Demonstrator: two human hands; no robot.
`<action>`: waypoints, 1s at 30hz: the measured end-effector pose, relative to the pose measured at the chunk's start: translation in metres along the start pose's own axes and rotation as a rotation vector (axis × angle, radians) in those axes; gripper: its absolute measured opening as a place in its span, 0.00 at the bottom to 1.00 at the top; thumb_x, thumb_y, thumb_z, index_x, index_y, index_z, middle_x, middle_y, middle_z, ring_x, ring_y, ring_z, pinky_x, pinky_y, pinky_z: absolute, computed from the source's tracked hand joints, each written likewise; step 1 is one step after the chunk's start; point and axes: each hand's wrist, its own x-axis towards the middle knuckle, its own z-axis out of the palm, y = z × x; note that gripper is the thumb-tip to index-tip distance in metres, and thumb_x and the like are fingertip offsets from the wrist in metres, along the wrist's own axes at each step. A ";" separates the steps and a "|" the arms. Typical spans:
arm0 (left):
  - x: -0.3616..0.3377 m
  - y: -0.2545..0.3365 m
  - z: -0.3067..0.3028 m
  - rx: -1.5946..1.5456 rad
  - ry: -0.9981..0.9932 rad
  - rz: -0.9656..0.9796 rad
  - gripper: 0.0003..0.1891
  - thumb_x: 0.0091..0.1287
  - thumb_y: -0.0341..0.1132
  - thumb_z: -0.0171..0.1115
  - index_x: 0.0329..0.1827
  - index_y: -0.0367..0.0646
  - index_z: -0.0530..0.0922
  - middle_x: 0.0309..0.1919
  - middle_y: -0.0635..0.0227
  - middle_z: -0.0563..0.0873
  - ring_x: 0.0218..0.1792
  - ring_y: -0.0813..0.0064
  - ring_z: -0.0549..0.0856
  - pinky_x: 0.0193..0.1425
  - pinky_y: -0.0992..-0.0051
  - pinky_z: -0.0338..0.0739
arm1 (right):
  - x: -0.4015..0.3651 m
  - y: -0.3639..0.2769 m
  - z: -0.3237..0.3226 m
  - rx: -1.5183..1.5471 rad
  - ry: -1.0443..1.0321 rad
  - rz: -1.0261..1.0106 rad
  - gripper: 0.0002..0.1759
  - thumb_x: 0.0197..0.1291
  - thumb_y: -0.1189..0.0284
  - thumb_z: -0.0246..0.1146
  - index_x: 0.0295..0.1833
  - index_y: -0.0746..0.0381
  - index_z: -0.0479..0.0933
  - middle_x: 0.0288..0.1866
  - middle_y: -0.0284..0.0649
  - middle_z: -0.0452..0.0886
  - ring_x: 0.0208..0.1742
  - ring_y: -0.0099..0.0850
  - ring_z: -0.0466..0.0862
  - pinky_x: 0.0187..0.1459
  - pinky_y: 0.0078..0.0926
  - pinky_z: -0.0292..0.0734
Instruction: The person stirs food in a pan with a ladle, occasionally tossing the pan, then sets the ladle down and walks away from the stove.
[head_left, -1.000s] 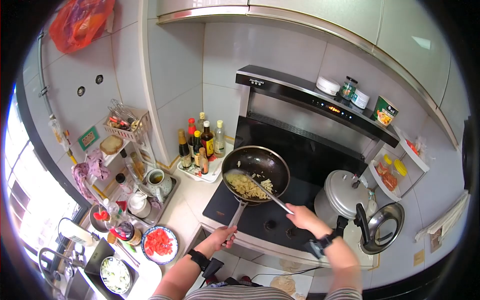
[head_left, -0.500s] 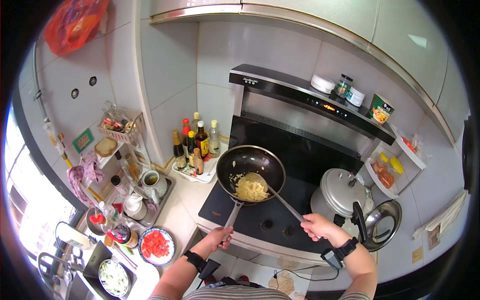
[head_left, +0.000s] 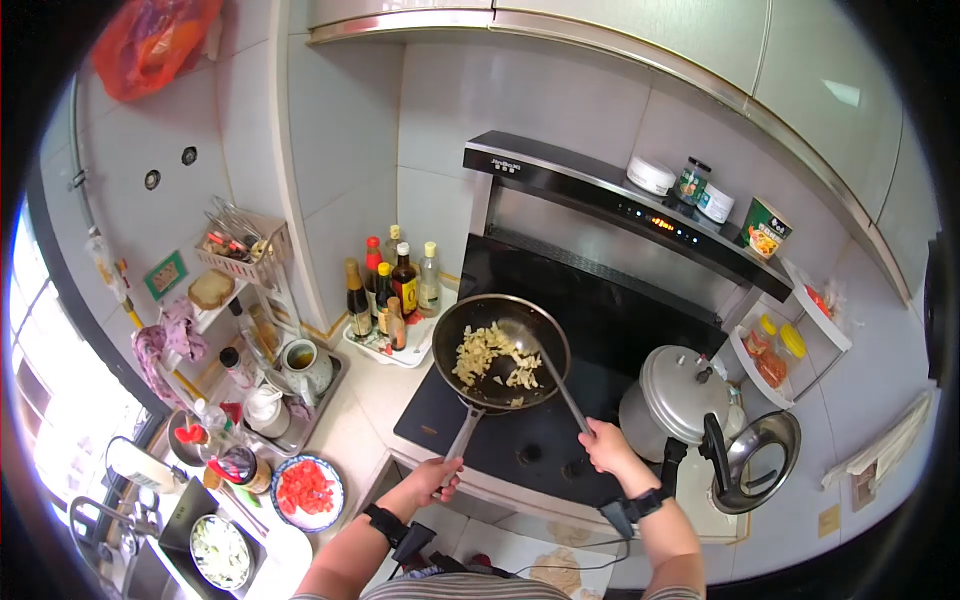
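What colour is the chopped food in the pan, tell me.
The chopped food is pale yellow; it shows best in the head view.

"How does the wok [head_left: 470, 318] look?"

"Dark and glossy inside, with a smooth grey metal handle [head_left: 464, 432]. The spatula [head_left: 567, 395] has a smooth metal shaft too."

"And the cooktop [head_left: 520, 430] beneath?"

"Shiny black, like glass. Near its right edge, the pressure cooker [head_left: 683, 390] is duller, satiny metal."

"The tray [head_left: 412, 350] with the bottles [head_left: 429, 285]?"

"Glossy white; they look like smooth glass."

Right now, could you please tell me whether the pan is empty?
The pan is not empty: pale chopped food lies scattered across its bottom.
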 end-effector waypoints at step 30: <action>-0.001 0.002 0.001 -0.008 -0.024 0.007 0.15 0.63 0.44 0.54 0.37 0.40 0.66 0.19 0.71 0.68 0.12 0.80 0.65 0.13 0.80 0.58 | -0.009 -0.003 0.046 0.676 -0.103 0.137 0.06 0.58 0.72 0.52 0.37 0.63 0.67 0.17 0.32 0.64 0.10 0.19 0.64 0.09 0.19 0.60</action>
